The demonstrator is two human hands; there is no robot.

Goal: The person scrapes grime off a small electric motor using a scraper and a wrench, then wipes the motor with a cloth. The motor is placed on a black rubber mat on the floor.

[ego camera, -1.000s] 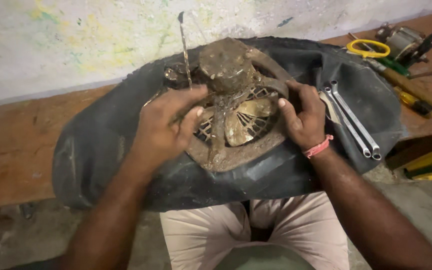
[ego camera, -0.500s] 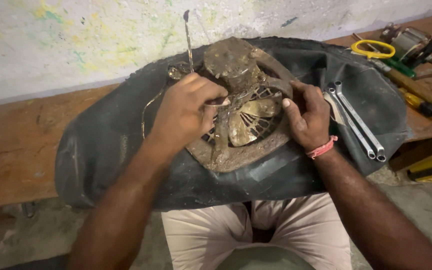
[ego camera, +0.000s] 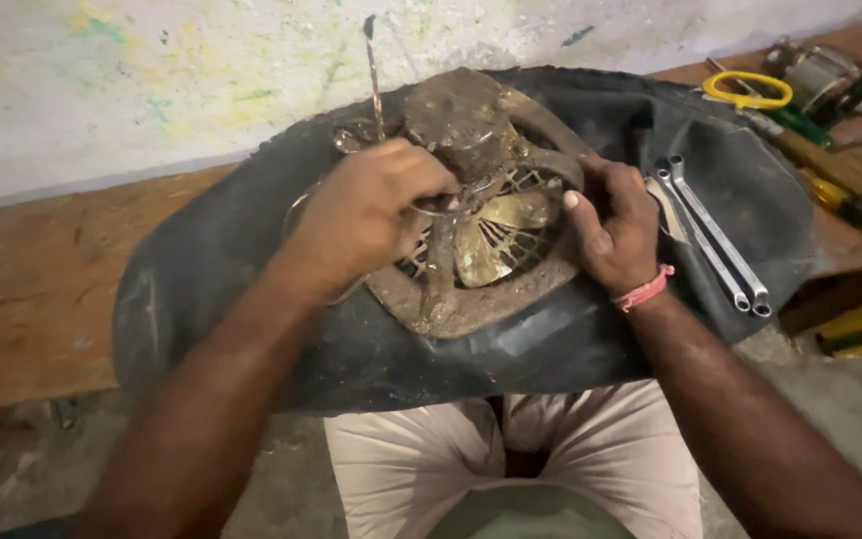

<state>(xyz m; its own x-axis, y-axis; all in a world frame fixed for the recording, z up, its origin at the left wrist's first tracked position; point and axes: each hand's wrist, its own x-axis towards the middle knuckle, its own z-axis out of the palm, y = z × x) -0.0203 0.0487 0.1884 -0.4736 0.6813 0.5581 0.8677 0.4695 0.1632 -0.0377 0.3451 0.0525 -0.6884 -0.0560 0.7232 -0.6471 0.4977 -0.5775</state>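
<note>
left hand gripping thin tool, seemingly | right hand clasping rusty fan rim | fan lying on black rubber sheet

Single head-worn view, looking steeply down and forward from above the lap. Close in: left hand and right hand near the middle of the frame, forearms entering from the bottom corners. Dirty fan assembly on a black rubber sheet centred, within arm's reach. Wooden surface crossing left to right, pale wall along the top edge. Knees and floor at the bottom. No second view to compare.
</note>
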